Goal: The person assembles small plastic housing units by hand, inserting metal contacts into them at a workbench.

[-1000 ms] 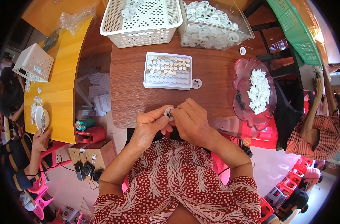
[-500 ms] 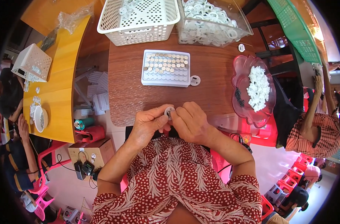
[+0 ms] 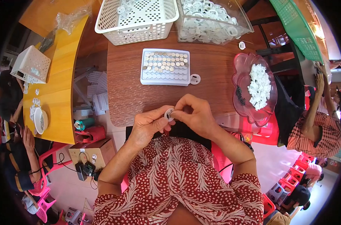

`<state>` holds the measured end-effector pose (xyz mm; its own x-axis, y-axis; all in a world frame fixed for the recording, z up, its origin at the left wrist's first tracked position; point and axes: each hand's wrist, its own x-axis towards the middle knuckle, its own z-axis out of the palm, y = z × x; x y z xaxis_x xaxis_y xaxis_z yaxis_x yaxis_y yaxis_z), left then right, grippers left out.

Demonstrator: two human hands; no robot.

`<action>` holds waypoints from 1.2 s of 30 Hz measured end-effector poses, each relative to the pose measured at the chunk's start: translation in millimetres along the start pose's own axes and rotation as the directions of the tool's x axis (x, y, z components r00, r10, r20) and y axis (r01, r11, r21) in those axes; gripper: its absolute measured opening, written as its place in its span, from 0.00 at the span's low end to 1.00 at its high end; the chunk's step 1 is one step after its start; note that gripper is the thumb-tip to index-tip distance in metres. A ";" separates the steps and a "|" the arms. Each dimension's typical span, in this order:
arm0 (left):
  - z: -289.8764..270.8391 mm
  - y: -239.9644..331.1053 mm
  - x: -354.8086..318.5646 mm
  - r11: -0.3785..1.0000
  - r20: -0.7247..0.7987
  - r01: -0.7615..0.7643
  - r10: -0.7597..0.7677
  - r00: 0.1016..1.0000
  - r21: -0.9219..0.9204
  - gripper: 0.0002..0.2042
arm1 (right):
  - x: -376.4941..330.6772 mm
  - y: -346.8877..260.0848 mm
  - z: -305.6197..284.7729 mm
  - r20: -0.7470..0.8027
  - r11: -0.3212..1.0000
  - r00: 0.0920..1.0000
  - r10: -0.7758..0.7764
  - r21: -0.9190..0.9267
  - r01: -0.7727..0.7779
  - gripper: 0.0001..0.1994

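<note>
Above my lap, at the table's near edge, my left hand [image 3: 147, 125] is closed on a small round white plastic part [image 3: 168, 114] with a dark middle. My right hand [image 3: 196, 117] pinches at the right edge of the same part with thumb and forefinger; its other fingers are curled. Whether a smaller piece sits between the right fingertips is hidden. Farther up the table lies a white tray [image 3: 164, 81] with rows of round pockets, the far rows filled with silvery button cells [image 3: 164, 60]. A similar round white part [image 3: 195, 79] lies against the tray's right side.
A white perforated basket [image 3: 140, 35] and a clear bin [image 3: 211, 35] of white parts stand at the back. On the right, a red scalloped dish [image 3: 253, 116] holds small white pieces and dark bits. People sit at both sides; a yellow table [image 3: 61, 93] stands left.
My right hand has shifted slightly and opened its grip from a bunched fist into a fingertip pinch at the part's edge. My left hand keeps holding the part in nearly the same place.
</note>
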<state>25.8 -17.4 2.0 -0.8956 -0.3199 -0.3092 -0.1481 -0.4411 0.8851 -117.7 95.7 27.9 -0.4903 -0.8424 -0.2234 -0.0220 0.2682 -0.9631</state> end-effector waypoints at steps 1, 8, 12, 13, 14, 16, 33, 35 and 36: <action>0.2 1.0 0.9 1.000 0.017 -0.002 0.002 1.000 0.003 0.16 | 0.4 0.2 -1.9 -0.004 1.000 1.000 0.000 0.000 0.000 0.07; 7.5 0.9 4.0 0.996 0.035 -0.087 0.085 0.996 0.035 0.17 | 1.6 5.7 5.9 -0.080 0.985 0.995 0.057 0.168 -0.043 0.08; 11.9 6.4 6.1 0.996 -0.033 -0.007 0.004 0.999 -0.090 0.15 | 0.8 3.4 7.9 -0.105 0.992 0.994 0.035 0.124 -0.021 0.07; 12.6 6.7 7.0 0.996 -0.027 -0.011 0.009 1.000 -0.091 0.15 | 1.4 3.4 6.6 -0.089 0.998 0.996 0.025 0.067 -0.019 0.06; 12.4 7.1 6.7 0.993 -0.042 0.006 -0.011 0.999 -0.120 0.16 | 3.0 4.6 4.7 -0.089 0.998 0.996 0.020 0.064 -0.014 0.06; 11.4 6.6 7.5 0.989 -0.056 0.019 -0.027 0.998 -0.150 0.16 | 8.5 8.9 -2.3 -0.134 0.994 0.986 -0.103 0.019 0.106 0.05; 0.7 -1.3 10.6 0.974 -0.145 -0.015 -0.018 0.989 -0.224 0.17 | 86.2 21.9 -33.6 -0.241 0.550 0.734 -0.634 -0.808 0.210 0.06; -0.1 -1.2 11.0 0.973 -0.150 -0.013 -0.022 0.988 -0.229 0.17 | 88.7 22.6 -34.4 -0.248 0.565 0.737 -0.628 -0.797 0.214 0.05; -0.3 -0.8 11.3 0.972 -0.153 -0.011 -0.026 0.988 -0.233 0.17 | 90.5 23.7 -35.5 -0.265 0.594 0.752 -0.604 -0.779 0.203 0.05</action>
<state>16.0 -20.9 -2.4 -0.8166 -0.4332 -0.3814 -0.0363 -0.6211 0.7829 -193.5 42.4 -9.9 -0.5863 -0.6712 0.4536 -0.7907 0.3525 -0.5005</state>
